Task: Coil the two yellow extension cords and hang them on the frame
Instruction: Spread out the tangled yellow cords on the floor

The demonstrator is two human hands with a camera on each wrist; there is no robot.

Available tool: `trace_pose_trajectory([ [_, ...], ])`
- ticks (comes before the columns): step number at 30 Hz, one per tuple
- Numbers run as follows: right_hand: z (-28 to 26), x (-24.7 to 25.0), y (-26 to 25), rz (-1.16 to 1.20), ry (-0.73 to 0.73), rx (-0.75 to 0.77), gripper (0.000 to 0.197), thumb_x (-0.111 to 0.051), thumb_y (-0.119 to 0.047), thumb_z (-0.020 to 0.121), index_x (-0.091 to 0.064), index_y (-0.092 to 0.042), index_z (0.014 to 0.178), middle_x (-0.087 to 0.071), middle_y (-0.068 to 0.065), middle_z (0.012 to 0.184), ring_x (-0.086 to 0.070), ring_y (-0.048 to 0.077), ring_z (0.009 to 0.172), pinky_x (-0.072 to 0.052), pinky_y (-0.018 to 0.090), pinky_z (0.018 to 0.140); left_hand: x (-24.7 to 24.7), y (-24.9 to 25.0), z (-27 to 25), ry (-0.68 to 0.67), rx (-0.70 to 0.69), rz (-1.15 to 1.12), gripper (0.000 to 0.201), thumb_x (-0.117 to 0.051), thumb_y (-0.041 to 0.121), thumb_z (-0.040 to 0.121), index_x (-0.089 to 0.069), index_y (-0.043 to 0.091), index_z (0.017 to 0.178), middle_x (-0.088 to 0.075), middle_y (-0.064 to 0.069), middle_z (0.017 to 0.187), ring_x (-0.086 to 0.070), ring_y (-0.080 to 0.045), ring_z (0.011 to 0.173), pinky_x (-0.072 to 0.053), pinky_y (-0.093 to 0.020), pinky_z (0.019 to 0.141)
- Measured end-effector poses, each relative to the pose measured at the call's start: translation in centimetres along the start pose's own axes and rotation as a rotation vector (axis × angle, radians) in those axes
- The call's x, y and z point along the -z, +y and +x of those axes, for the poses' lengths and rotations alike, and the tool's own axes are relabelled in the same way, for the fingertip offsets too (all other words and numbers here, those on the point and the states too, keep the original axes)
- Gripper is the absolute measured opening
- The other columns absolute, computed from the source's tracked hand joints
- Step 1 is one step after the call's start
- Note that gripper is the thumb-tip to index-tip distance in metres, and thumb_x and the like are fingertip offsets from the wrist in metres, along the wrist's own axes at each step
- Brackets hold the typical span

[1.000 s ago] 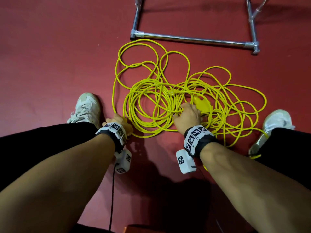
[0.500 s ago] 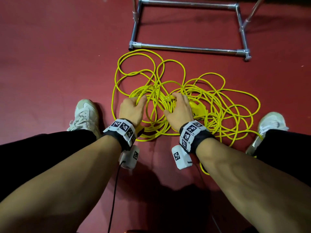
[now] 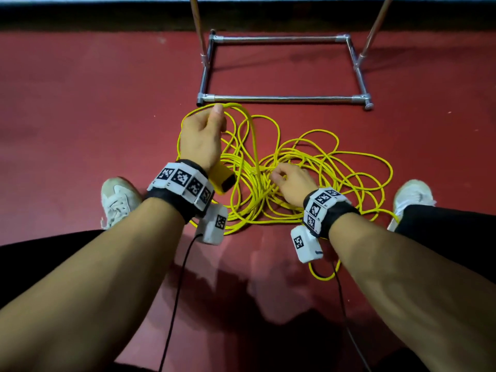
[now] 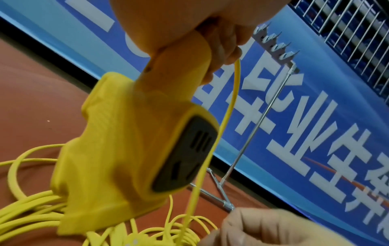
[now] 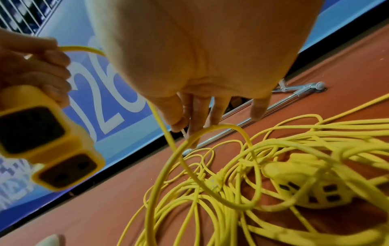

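The left hand (image 3: 200,140) grips a yellow plastic socket block (image 4: 134,159) and its thin yellow cord (image 3: 253,146). The right hand (image 3: 292,183) pinches a cord loop (image 5: 202,133). Only the right wrist view shows a second yellow socket block (image 5: 299,184) on the red floor (image 3: 80,116).

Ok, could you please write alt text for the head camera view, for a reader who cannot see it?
Seen from above, the left hand holds a yellow plastic socket block and lifts a thin yellow cord from a tangled yellow cord pile on the red floor, where the right hand reaches in. A silver metal tube frame stands behind.
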State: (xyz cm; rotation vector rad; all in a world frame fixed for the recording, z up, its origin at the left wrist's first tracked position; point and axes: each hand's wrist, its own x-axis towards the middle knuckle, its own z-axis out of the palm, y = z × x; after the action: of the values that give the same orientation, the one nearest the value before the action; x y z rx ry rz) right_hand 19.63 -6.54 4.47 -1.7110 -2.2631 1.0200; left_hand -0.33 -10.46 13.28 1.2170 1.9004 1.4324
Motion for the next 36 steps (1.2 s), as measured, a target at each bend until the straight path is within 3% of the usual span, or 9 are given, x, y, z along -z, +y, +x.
trace_pose_trajectory([
  [7, 0.5, 1.4, 0.6, -0.14, -0.07, -0.109, 0.038, -0.063, -0.045, 0.086, -0.059, -0.021, 0.116, -0.07, 0.009, 0.11, -0.064, 0.032, 0.102, -0.05, 0.04, 0.093, -0.7, 3.3, -0.5, -0.132, 0.038, -0.29, 0.031, -0.047, 0.028, 0.095, -0.06, 0.014, 0.07, -0.034, 0.013, 0.041, -0.025, -0.003, 0.038, -0.02, -0.021, 0.042],
  [13, 0.4, 1.6, -1.6, 0.124, 0.171, 0.066, 0.067, -0.065, -0.036, 0.093, -0.034, -0.014, 0.148, -0.038, 0.009, 0.15, -0.037, 0.029, 0.14, -0.034, 0.039, 0.112, -1.0, 6.4, -2.0, -0.313, -0.091, -0.31, 0.03, -0.049, 0.027, 0.089, -0.059, 0.01, 0.066, -0.03, 0.013, 0.041, -0.023, -0.005, 0.037, -0.017, -0.02, 0.043],
  [16, 0.6, 1.9, -1.4, 0.049, 0.183, 0.08, 0.03, -0.05, -0.033, 0.102, -0.059, -0.016, 0.124, -0.057, 0.012, 0.131, -0.051, 0.034, 0.126, -0.041, 0.041, 0.102, -1.3, 6.3, -1.9, -0.276, -0.109, -0.295, 0.033, -0.05, 0.031, 0.091, -0.054, 0.011, 0.064, -0.03, 0.015, 0.04, -0.024, -0.004, 0.038, -0.018, -0.021, 0.043],
  [18, 0.5, 2.0, -0.3, 0.149, 0.172, 0.026, 0.03, -0.042, -0.033, 0.105, -0.067, -0.015, 0.104, -0.068, 0.01, 0.107, -0.061, 0.034, 0.102, -0.045, 0.038, 0.088, -1.0, 5.7, -1.7, -0.231, -0.065, -0.315, 0.034, -0.05, 0.033, 0.09, -0.052, 0.012, 0.064, -0.03, 0.015, 0.04, -0.023, -0.004, 0.038, -0.017, -0.022, 0.044],
  [20, 0.4, 2.1, 0.6, 0.266, 0.207, -0.027, 0.032, -0.043, -0.035, 0.105, -0.064, -0.011, 0.107, -0.068, 0.006, 0.102, -0.062, 0.03, 0.093, -0.047, 0.038, 0.086, -0.7, 5.2, -1.5, -0.206, -0.014, -0.351, 0.033, -0.05, 0.032, 0.09, -0.051, 0.011, 0.064, -0.029, 0.014, 0.04, -0.021, -0.005, 0.037, -0.017, -0.02, 0.043],
  [25, 0.8, 1.2, -0.9, 0.382, 0.209, 0.059, 0.057, -0.064, -0.036, 0.095, -0.04, -0.016, 0.143, -0.056, 0.007, 0.137, -0.056, 0.022, 0.121, -0.047, 0.039, 0.099, -0.7, 5.3, -2.2, -0.292, -0.02, -0.366, 0.038, -0.05, 0.033, 0.09, -0.055, 0.017, 0.056, -0.029, 0.002, 0.042, -0.02, -0.006, 0.036, -0.015, -0.017, 0.041],
  [30, 1.0, 0.6, -2.7, 0.248, 0.148, 0.1, 0.023, -0.051, -0.022, 0.101, -0.063, -0.014, 0.119, -0.059, 0.008, 0.133, -0.055, 0.027, 0.122, -0.037, 0.027, 0.094, -0.8, 5.7, -2.5, -0.334, -0.039, -0.435, 0.048, -0.051, 0.03, 0.093, -0.046, 0.023, 0.045, -0.027, -0.001, 0.051, -0.017, -0.009, 0.038, -0.011, -0.019, 0.045],
  [34, 0.1, -1.1, -0.2, 0.192, 0.01, 0.062, 0.035, -0.043, -0.041, 0.104, -0.058, -0.012, 0.118, -0.065, 0.011, 0.109, -0.058, 0.028, 0.102, -0.035, 0.029, 0.075, 0.3, 5.5, -1.8, -0.262, -0.006, -0.471, 0.04, -0.05, 0.031, 0.092, -0.043, 0.021, 0.054, -0.025, 0.011, 0.046, -0.016, -0.006, 0.039, -0.011, -0.017, 0.043],
  [36, 0.0, -2.0, 1.0, 0.184, -0.028, 0.04, 0.042, -0.042, -0.048, 0.103, -0.057, -0.01, 0.114, -0.066, 0.013, 0.105, -0.06, 0.033, 0.102, -0.042, 0.035, 0.082, 0.8, 5.1, -1.5, -0.205, 0.004, -0.471, 0.042, -0.051, 0.03, 0.092, -0.045, 0.023, 0.051, -0.026, 0.012, 0.045, -0.017, -0.006, 0.039, -0.013, -0.016, 0.042],
])
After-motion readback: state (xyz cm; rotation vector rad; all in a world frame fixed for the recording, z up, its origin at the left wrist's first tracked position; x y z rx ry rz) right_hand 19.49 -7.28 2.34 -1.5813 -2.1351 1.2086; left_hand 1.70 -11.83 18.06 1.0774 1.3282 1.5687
